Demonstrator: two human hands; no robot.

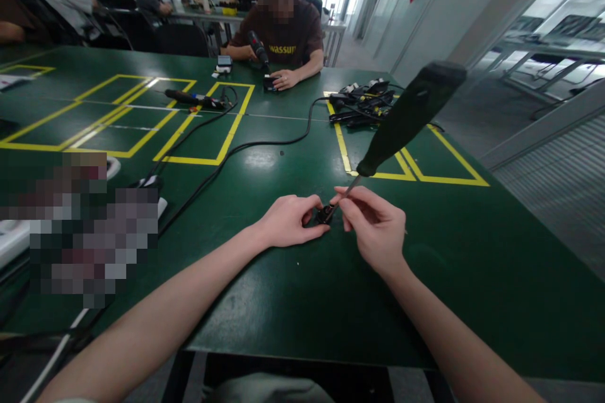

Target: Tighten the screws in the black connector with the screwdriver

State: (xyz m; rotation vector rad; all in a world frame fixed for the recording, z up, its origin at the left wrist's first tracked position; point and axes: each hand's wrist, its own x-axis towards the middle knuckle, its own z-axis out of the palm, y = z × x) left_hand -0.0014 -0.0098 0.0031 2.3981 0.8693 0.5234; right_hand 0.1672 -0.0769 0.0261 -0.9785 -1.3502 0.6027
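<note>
Between thumb and fingers, my left hand [295, 220] grips a small black part [324, 214] on the green table [265, 302]. My right hand [375, 220] pinches the thin metal shaft of a screwdriver [406, 119] close to its lower end. Its large dark handle leans up and to the right, above my right hand. The tip points down at the black part, but whether it sits inside a screw is too small to make out.
Across the table a co-worker [288, 31] holds a power drill [258, 47] over a small black piece. A heap of black cabled parts [363, 104] lies at back right. Another tool [193, 99] rests within yellow tape, and a black cable [265, 142] crosses the table. Blurred-out items sit at left.
</note>
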